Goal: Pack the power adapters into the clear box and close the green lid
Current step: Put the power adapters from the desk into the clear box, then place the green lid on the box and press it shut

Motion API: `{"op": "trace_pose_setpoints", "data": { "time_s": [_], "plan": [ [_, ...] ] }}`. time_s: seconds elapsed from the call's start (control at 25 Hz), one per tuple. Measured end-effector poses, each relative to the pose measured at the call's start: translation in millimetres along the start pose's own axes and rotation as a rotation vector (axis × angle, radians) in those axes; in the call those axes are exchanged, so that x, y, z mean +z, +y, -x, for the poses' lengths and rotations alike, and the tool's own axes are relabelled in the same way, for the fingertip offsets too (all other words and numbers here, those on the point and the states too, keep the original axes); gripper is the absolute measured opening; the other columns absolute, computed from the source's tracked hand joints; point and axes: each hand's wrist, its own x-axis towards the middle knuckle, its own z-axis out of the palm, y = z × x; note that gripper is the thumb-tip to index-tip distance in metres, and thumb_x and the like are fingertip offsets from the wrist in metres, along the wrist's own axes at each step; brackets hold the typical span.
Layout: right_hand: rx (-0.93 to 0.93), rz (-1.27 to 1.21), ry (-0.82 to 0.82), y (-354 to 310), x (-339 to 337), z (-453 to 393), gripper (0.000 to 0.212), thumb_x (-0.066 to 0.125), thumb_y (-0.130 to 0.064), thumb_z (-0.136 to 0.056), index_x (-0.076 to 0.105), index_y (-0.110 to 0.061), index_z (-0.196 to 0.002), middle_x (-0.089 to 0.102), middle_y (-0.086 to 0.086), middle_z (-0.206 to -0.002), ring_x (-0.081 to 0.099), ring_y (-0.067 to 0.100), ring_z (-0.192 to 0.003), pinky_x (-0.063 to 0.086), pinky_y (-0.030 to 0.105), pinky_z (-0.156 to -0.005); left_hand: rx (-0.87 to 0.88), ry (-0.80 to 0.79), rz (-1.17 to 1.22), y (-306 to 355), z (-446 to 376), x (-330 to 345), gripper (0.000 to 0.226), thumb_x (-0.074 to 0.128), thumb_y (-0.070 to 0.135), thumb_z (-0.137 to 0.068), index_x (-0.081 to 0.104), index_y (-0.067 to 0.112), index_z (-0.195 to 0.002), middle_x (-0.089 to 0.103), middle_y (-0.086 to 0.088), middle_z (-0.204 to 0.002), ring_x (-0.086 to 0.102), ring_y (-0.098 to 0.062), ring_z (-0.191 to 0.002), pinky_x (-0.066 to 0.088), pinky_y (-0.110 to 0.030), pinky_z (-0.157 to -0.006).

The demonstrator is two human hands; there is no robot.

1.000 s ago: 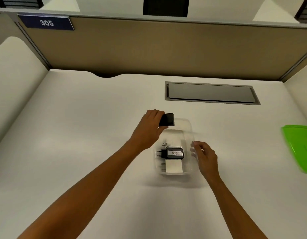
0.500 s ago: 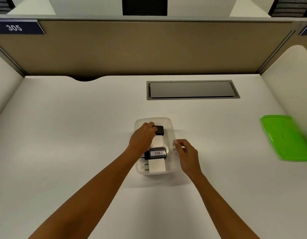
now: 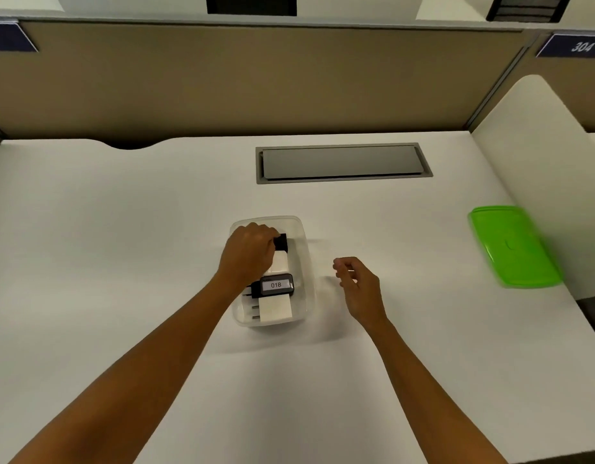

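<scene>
Seating a black adapter (image 3: 282,241) at the far end of the clear box (image 3: 304,249), centre frame, the left hand (image 3: 251,254) pinches it among the adapters already packed; the right hand (image 3: 358,286) hovers loosely curled (empty), green lid (image 3: 513,246) waiting at right

The box (image 3: 305,262) sat mid-surface (image 3: 122,246), adapters (image 3: 276,308) inside; the lid (image 3: 513,246) lay well right, near the edge.

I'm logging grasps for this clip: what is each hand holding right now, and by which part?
The left hand grips a black adapter by its left end, inside the clear box. The right hand holds nothing.
</scene>
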Motion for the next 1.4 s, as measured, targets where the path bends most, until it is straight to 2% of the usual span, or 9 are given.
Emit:
{"op": "trace_pose_setpoints", "data": {
  "time_s": [0.08, 0.16, 0.32, 0.44, 0.56, 0.68, 0.88, 1.08, 1.4],
  "plan": [
    [-0.002, 0.039, 0.084, 13, -30, -6, 0.018, 0.059, -0.031, -0.095, 0.067, -0.018, -0.104, 0.071, -0.008, -0.1, 0.067, 0.012, -0.094, 0.049, 0.009, -0.075, -0.027, 0.089, 0.067, 10, 2, -1, 0.021, 0.06, 0.007, -0.091, 0.074, 0.01, -0.106, 0.076, -0.01, -0.098, 0.069, -0.029, -0.085, 0.052, -0.036, -0.078],
    [-0.004, 0.107, 0.171, 25, -64, -17, 0.017, 0.061, -0.022, -0.094, 0.066, -0.012, -0.107, 0.07, -0.001, -0.102, 0.067, 0.017, -0.095, 0.049, 0.009, -0.073, -0.047, 0.118, 0.127, 23, 4, 4, 0.019, 0.062, 0.01, -0.09, 0.073, 0.012, -0.105, 0.075, -0.007, -0.098, 0.068, -0.026, -0.084, 0.049, -0.032, -0.078],
    [0.037, 0.318, 0.365, 45, -137, -49, 0.028, 0.062, -0.011, -0.09, 0.06, -0.006, -0.117, 0.063, 0.012, -0.116, 0.06, 0.029, -0.103, 0.051, 0.037, -0.086, -0.085, 0.116, 0.207, 62, 5, 23, 0.016, 0.064, 0.015, -0.091, 0.073, 0.015, -0.104, 0.074, -0.007, -0.104, 0.066, -0.026, -0.094, 0.047, -0.034, -0.089],
    [0.105, 0.613, 0.462, 56, -179, -74, 0.042, 0.063, -0.013, -0.086, 0.052, -0.004, -0.126, 0.054, 0.019, -0.124, 0.047, 0.036, -0.117, 0.037, 0.037, -0.095, -0.016, 0.089, 0.214, 87, 8, 35, 0.017, 0.066, 0.011, -0.088, 0.074, 0.016, -0.102, 0.074, -0.002, -0.103, 0.064, -0.022, -0.1, 0.041, -0.031, -0.093],
    [0.234, 0.819, 0.458, 67, -205, -89, 0.055, 0.062, -0.015, -0.086, 0.043, -0.001, -0.136, 0.045, 0.022, -0.136, 0.039, 0.039, -0.128, 0.035, 0.046, -0.103, 0.02, 0.048, 0.228, 102, 8, 41, 0.019, 0.065, 0.01, -0.087, 0.074, 0.016, -0.102, 0.073, 0.0, -0.102, 0.064, -0.021, -0.101, 0.041, -0.031, -0.092],
    [0.277, 0.93, 0.414, 77, -214, -95, 0.052, 0.057, -0.015, -0.089, 0.042, 0.002, -0.136, 0.047, 0.024, -0.135, 0.04, 0.039, -0.129, 0.034, 0.048, -0.105, 0.001, 0.033, 0.24, 105, 5, 41, 0.019, 0.064, 0.01, -0.088, 0.074, 0.017, -0.103, 0.073, 0.001, -0.102, 0.062, -0.019, -0.101, 0.039, -0.029, -0.092],
    [0.222, 0.992, 0.485, 77, -203, -88, 0.033, 0.052, -0.012, -0.091, 0.054, -0.004, -0.123, 0.063, 0.02, -0.117, 0.052, 0.038, -0.115, 0.037, 0.046, -0.093, -0.001, 0.067, 0.24, 101, 10, 41, 0.017, 0.065, 0.008, -0.086, 0.074, 0.018, -0.098, 0.073, 0.003, -0.095, 0.066, -0.019, -0.095, 0.043, -0.039, -0.094],
    [0.144, 0.929, 0.465, 63, -167, -67, 0.032, 0.058, -0.013, -0.087, 0.056, -0.013, -0.119, 0.069, 0.017, -0.099, 0.06, 0.036, -0.104, 0.038, 0.044, -0.089, -0.077, 0.104, 0.299, 95, 18, 41, 0.017, 0.067, 0.008, -0.085, 0.074, 0.019, -0.097, 0.073, 0.004, -0.097, 0.065, -0.019, -0.099, 0.036, -0.033, -0.099],
    [-0.077, 0.631, 0.564, -26, -98, -41, 0.023, 0.045, -0.008, -0.095, 0.054, -0.007, -0.116, 0.06, 0.013, -0.109, 0.059, 0.034, -0.093, 0.047, 0.043, -0.071, -0.219, 0.139, 0.437, 81, 33, 20, 0.017, 0.066, 0.01, -0.088, 0.072, 0.021, -0.1, 0.069, 0.006, -0.101, 0.055, -0.009, -0.1, 0.043, -0.04, -0.103]
  ]
}}
